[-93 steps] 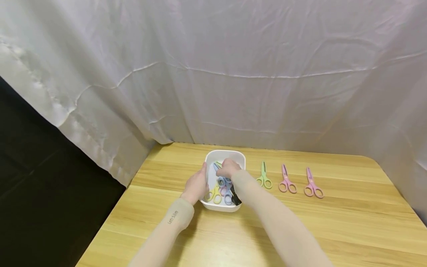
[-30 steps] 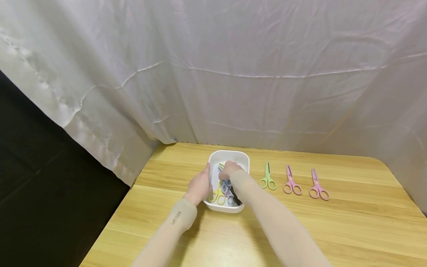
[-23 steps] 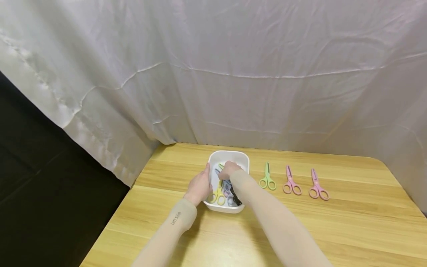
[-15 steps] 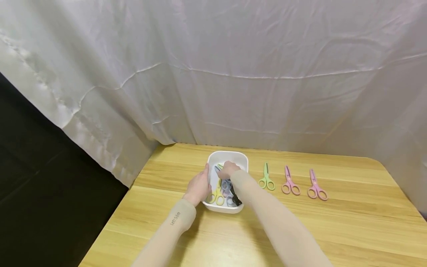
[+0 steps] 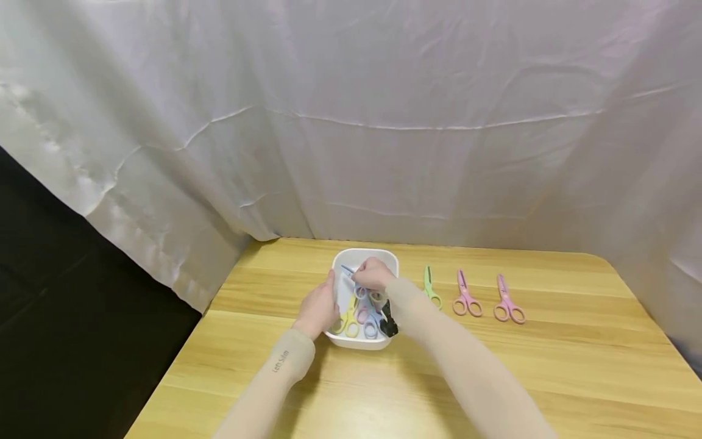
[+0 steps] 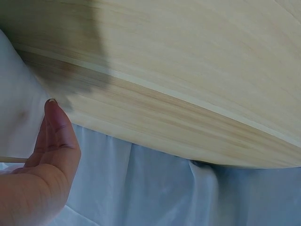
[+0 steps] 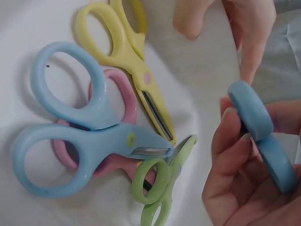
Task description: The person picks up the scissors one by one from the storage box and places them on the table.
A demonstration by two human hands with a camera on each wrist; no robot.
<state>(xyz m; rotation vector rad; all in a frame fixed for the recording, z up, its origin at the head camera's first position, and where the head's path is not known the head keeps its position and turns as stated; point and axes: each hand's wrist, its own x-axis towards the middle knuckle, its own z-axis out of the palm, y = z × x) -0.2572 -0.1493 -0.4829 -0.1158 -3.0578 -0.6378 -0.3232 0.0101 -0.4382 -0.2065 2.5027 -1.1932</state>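
My left hand (image 5: 318, 308) grips the left wall of a white plastic box (image 5: 366, 251), its thumb on the inside and fingers along the outside. Over the box, my right hand (image 5: 375, 275) holds blue scissors (image 7: 253, 112); in the right wrist view their finger loops stick out between the fingers. The blades (image 5: 347, 269) point left and away in the head view. Below on the box floor lie more scissors: another blue pair (image 7: 107, 141) across a pink pair (image 7: 126, 92), a yellow pair (image 7: 129, 63) and a green pair (image 7: 175, 167).
To the right of the box, green scissors (image 5: 428, 281) and two pink pairs, one nearer (image 5: 463, 291) and one farther right (image 5: 504, 294), form a row on the wooden table (image 5: 548, 366). A grey curtain (image 5: 417, 171) hangs behind the table. Black cloth (image 5: 82, 341) covers the left side.
My right hand has raised the blue scissors from among the others, its fingers now higher over the box. The left hand keeps its grip. The head view has shifted slightly.
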